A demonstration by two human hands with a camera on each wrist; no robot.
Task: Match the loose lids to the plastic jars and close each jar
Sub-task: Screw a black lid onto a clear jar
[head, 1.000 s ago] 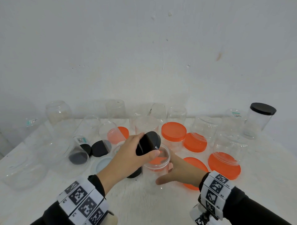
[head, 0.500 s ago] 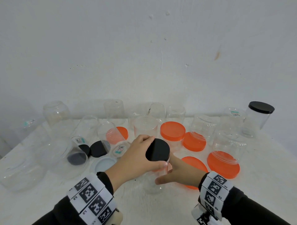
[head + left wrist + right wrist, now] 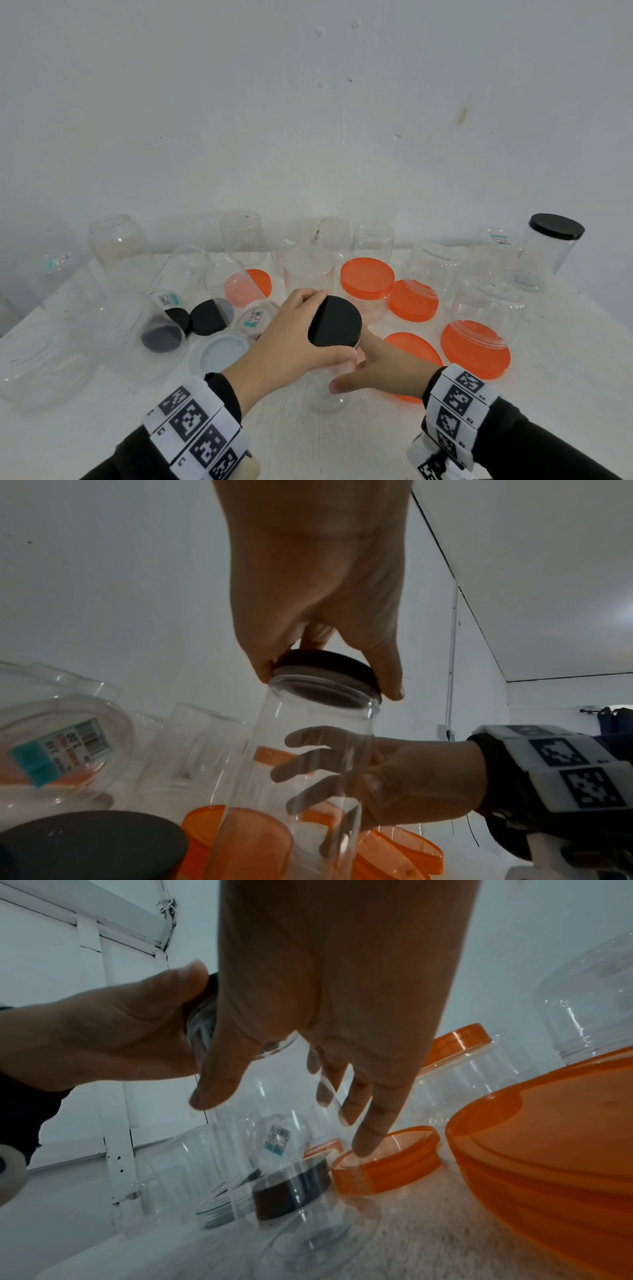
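Observation:
A tall clear jar (image 3: 330, 390) stands upright on the white table near the front middle. A black lid (image 3: 337, 322) sits flat on its mouth. My left hand (image 3: 298, 339) grips the lid's rim from above, thumb on the near side and fingers on the far side. In the left wrist view the black lid (image 3: 325, 669) caps the clear jar (image 3: 308, 750) under my left hand (image 3: 322, 593). My right hand (image 3: 383, 370) wraps the jar's body from the right, its fingers showing through the plastic. In the right wrist view my right hand (image 3: 325, 1001) holds the clear jar (image 3: 274, 1123).
Several empty clear jars stand or lie along the back and left. Loose orange lids (image 3: 474, 349) lie to the right. Small black lids (image 3: 209, 317) and a pale blue lid (image 3: 222, 351) lie to the left. A black-lidded jar (image 3: 555, 240) stands back right, an orange-lidded jar (image 3: 366, 277) behind centre.
The black lid was tilted above the jar's mouth in my left hand; it now lies flat on the mouth. My right hand has kept its hold on the jar.

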